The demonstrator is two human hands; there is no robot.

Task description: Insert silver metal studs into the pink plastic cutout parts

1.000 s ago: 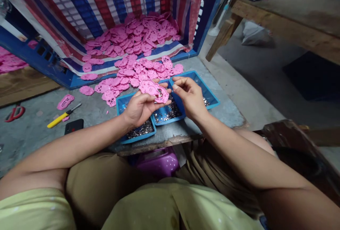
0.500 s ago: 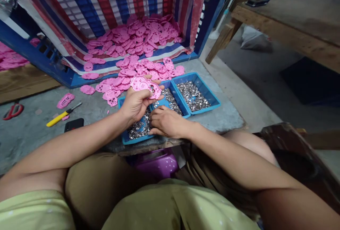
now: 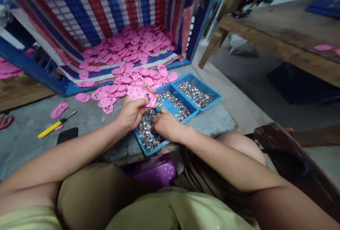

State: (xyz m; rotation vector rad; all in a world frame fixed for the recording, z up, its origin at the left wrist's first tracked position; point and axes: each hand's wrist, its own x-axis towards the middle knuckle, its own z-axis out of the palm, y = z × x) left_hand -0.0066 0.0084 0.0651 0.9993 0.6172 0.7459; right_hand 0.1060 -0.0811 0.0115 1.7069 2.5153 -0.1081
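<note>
My left hand grips a pink plastic shell piece with holes in it, thumb on top, just above the blue trays. Over the nearest blue tray is my right hand, fingers bent down into the small shiny metal parts; its fingertips are partly hidden, so whether it pinches a part does not show. A middle tray and a far tray hold more of these bits, with blue bottom showing in the middle one.
Behind my hands, a heap of pink pieces spills from a striped-lined blue crate. At left lie a yellow-handled screwdriver, a black object and red-handled scissors. A wooden table stands at right.
The view has shifted slightly. The near tray sits more askew and farther right, with the trays turned. My left hand still holds the pink piece; my right hand stays at the metal parts.
</note>
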